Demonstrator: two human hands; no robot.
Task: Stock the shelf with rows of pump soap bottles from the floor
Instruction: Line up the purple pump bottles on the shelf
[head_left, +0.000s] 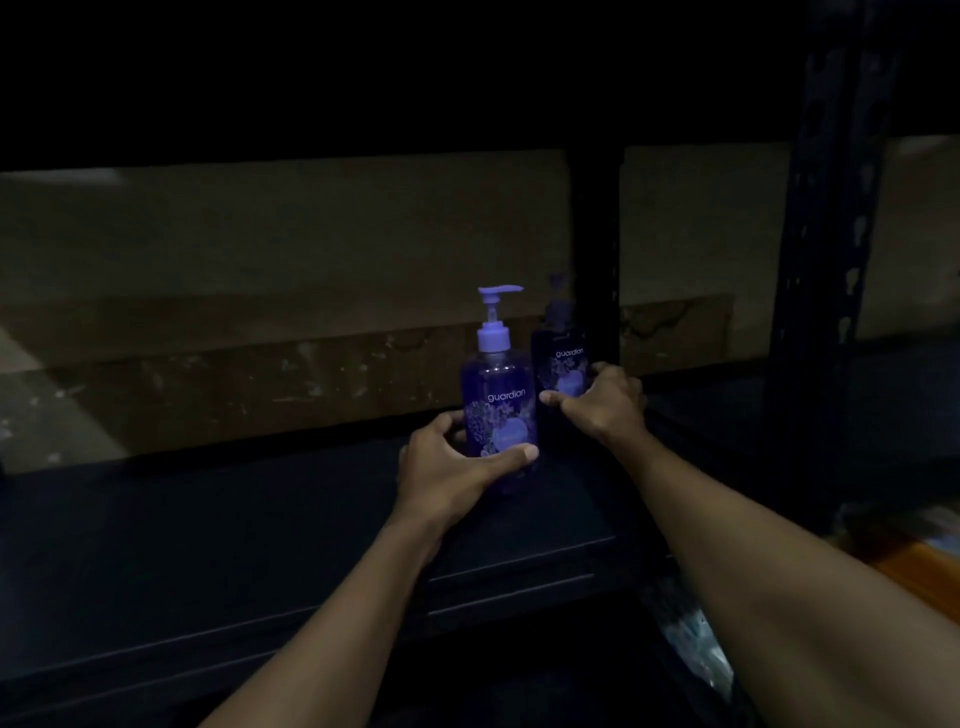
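As arms (363, 577) (753, 540) extend, hands (449, 465) (605, 402) grip seemingly upright bottles (498, 397) (563, 364)

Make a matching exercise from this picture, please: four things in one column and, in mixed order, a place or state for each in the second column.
Column A
1. left hand
2. right hand
3. bright purple pump spout
4. shelf post

Column B
a. grips the darker bottle, farther back
b. stands upright at the right, with holes
c. grips the brighter bottle, nearer
d. points to the right

Pairs: 1-c, 2-a, 3-d, 4-b
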